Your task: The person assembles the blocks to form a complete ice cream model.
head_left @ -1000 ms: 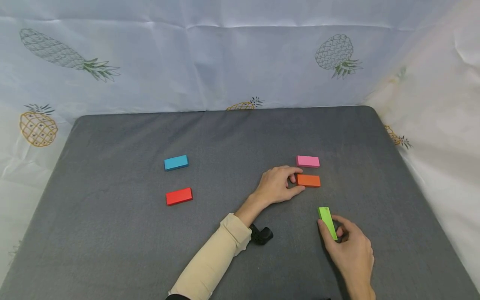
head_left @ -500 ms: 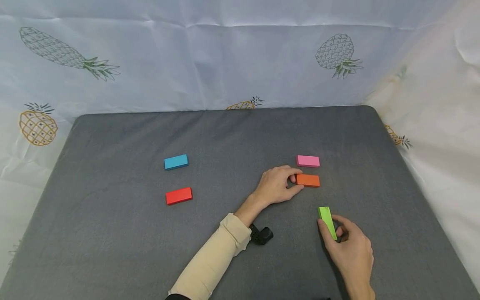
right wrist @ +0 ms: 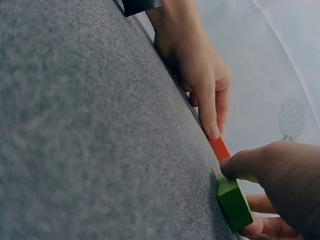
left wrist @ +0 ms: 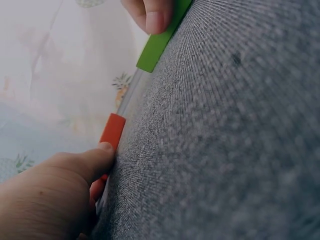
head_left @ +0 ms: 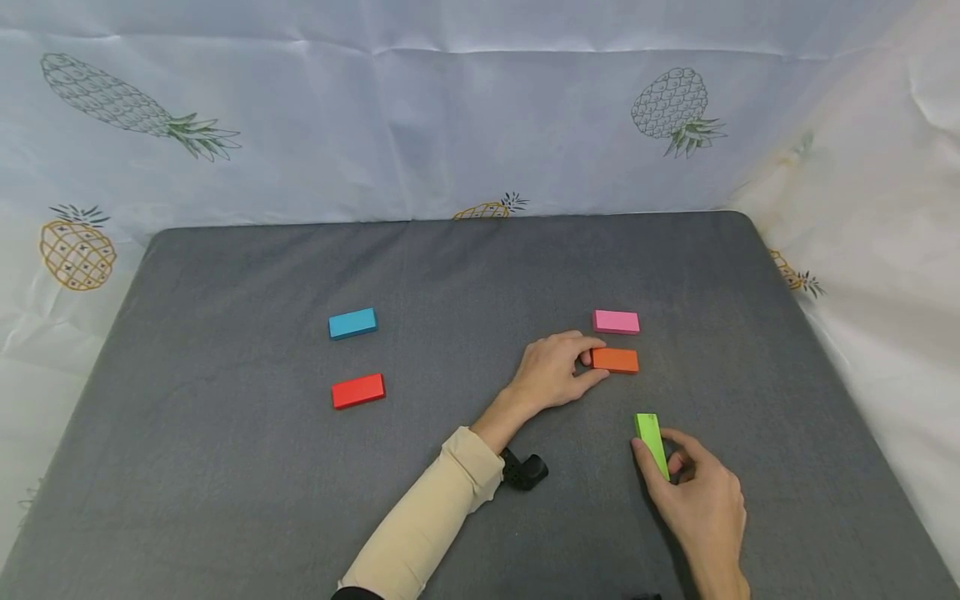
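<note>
My left hand (head_left: 553, 371) pinches the left end of an orange block (head_left: 617, 361) between thumb and fingers; the block lies flat on the grey cloth. Nearer the front right, my right hand (head_left: 699, 496) grips a lime-green block (head_left: 651, 442) by its long sides, thumb on the left. This block points away from me, roughly crosswise to the orange one. Just behind the orange block is a pink block (head_left: 617, 322), apart from it. The left wrist view shows the left thumb on the orange block (left wrist: 113, 131), with the green block (left wrist: 154, 52) beyond.
A blue block (head_left: 352, 323) and a red block (head_left: 358, 392) lie on the left half of the grey-covered table (head_left: 225, 492). Under the left wrist a black device (head_left: 525, 472) shows. White pineapple-print fabric (head_left: 420, 125) hangs behind the table.
The orange block has shifted very slightly left in the left hand's grip. The green block and right hand have also moved a touch left. The other blocks stay put.
</note>
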Demonstrator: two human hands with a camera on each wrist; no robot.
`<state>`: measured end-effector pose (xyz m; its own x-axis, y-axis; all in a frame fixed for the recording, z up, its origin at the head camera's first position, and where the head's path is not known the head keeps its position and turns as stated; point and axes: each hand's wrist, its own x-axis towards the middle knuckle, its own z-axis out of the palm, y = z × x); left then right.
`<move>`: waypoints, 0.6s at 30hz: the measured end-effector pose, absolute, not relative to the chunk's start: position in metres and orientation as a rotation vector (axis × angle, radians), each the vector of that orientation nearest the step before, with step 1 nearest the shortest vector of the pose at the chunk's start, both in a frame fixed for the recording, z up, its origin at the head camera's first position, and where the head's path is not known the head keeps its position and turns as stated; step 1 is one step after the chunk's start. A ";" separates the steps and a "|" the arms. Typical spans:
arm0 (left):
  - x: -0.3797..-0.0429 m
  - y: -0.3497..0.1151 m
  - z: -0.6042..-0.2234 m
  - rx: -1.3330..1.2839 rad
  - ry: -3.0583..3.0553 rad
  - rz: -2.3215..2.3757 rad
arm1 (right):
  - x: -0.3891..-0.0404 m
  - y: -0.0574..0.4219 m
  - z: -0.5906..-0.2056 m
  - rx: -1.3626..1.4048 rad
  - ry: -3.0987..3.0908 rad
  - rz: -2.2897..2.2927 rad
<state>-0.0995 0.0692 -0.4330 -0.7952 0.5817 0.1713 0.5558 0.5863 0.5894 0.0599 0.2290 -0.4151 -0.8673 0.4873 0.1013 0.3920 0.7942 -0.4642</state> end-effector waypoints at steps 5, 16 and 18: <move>-0.099 0.068 -0.433 0.992 2.737 1.024 | 0.060 0.228 -0.415 -0.683 -2.745 0.656; -0.103 0.058 -0.427 0.978 2.564 1.142 | 0.059 0.225 -0.415 -0.626 -2.721 0.690; -0.104 0.056 -0.426 0.968 2.539 1.162 | 0.058 0.224 -0.415 -0.617 -2.722 0.685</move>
